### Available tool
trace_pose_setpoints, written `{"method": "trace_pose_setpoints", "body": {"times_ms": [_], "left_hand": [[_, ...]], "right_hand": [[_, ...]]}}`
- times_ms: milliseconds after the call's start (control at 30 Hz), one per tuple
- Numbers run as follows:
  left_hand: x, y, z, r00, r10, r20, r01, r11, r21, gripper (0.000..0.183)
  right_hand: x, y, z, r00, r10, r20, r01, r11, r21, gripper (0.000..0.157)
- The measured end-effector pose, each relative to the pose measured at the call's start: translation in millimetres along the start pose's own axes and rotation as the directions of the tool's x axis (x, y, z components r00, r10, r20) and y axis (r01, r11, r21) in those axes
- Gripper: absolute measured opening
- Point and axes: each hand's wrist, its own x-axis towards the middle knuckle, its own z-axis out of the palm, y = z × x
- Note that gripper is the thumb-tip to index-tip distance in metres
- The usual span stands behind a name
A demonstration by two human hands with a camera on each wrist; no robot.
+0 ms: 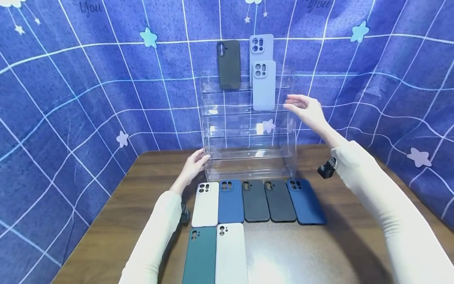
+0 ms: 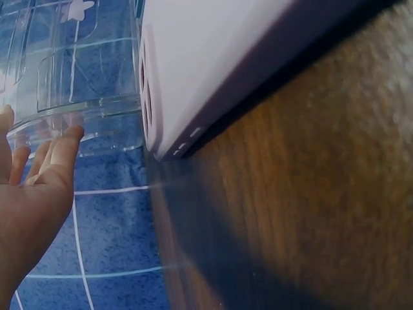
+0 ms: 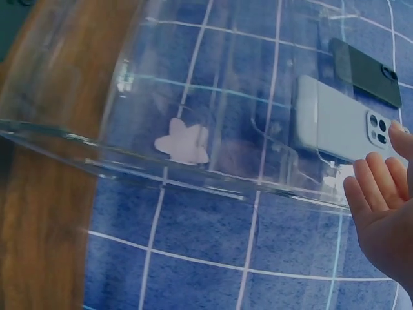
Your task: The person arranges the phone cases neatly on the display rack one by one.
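A clear acrylic tiered rack (image 1: 248, 154) stands at the back of the table. Its top tier holds a dark phone case (image 1: 229, 65) and a pale lavender phone case (image 1: 267, 41); a second pale lavender case (image 1: 264, 90) leans one tier lower, overlapping the first. Low at the rack's left side, my left hand (image 1: 193, 167) rests its extended fingers (image 2: 63, 152) against the clear wall. My right hand (image 1: 307, 110) is raised beside the upper right of the rack, fingers loosely bent, with nothing held. In the right wrist view its fingertips (image 3: 361, 171) overlap the rack's edge near the lower lavender case.
Several phone cases lie in a row before the rack, from a white one (image 1: 205, 205) to a dark blue one (image 1: 306, 203). Nearer are a green case (image 1: 200, 256) and another white one (image 1: 231, 254). Blue patterned cloth (image 1: 106, 98) hangs behind the wooden table (image 1: 117, 221).
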Motion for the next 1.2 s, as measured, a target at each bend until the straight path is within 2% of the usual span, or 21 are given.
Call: {"method": "trace_pose_setpoints", "body": {"times_ms": [333, 533, 800, 1200], "left_hand": [[-1.1, 0.2, 2.4, 1.000, 0.005, -0.030, -0.005, 1.000, 0.010, 0.065], [-2.8, -2.2, 2.8, 0.999, 0.012, -0.047, -0.011, 1.000, 0.006, 0.065], [-2.7, -1.2, 4.6, 0.997, 0.045, -0.066, -0.043, 0.999, 0.026, 0.061], [-4.2, -2.1, 3.4, 0.999, 0.030, -0.039, -0.031, 0.999, -0.017, 0.057]], "right_hand": [[-30, 11, 2.3, 0.998, -0.034, 0.055, 0.033, 0.999, 0.021, 0.047], [-47, 15, 9.6, 0.995, -0.014, 0.102, 0.008, 0.998, 0.059, 0.049], [-72, 9, 20.5, 0.984, 0.003, 0.178, -0.025, 0.993, 0.118, 0.048], [-108, 0, 48.5, 0.958, -0.019, 0.286, -0.020, 0.991, 0.134, 0.047]]}}
